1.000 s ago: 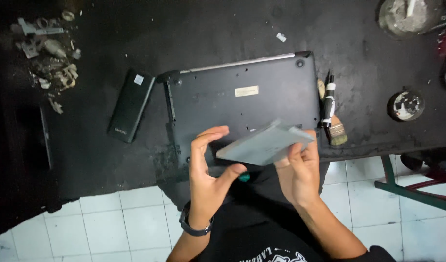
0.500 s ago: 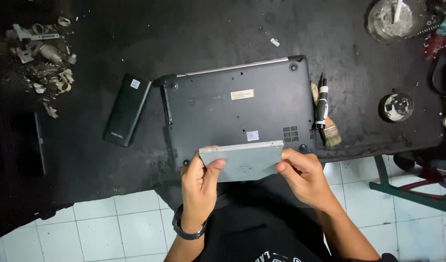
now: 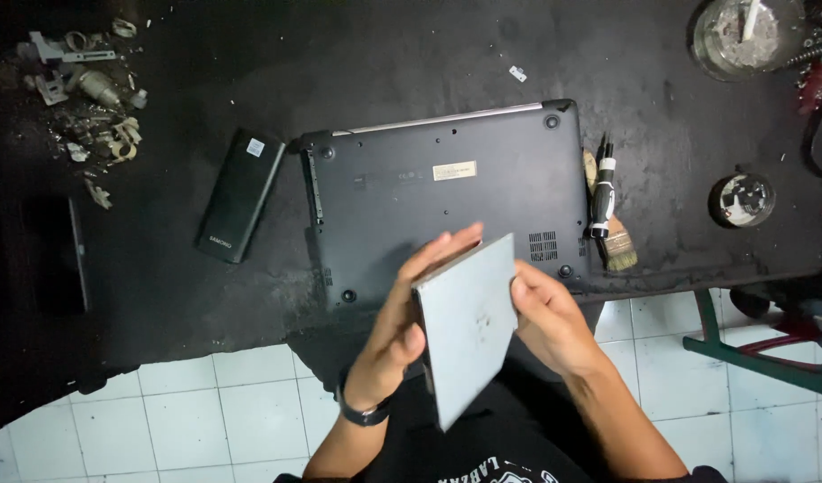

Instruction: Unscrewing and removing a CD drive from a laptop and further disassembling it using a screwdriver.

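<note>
Optical drive [image 3: 469, 326] now stands turned on end; we grip it with left hand [image 3: 402, 335] and right hand [image 3: 550, 322], near the upturned laptop [image 3: 447, 201].

Open tabletop [image 3: 411, 63] beyond laptop [image 3: 447, 197]

My left hand [image 3: 402, 326] and right hand [image 3: 545, 322] are bare, no gloves, no rings that I can make out, forearms uncovered all the way down to the bottom edge of the view. I wear a dark wristwatch [image 3: 364, 413] with a black band snug on the left wrist, face turned out of sight. I've got a black shirt [image 3: 483, 447] on with pale printed lettering across the chest, only its top edge showing, too cut off to make out; sleeves are out of frame.
</note>
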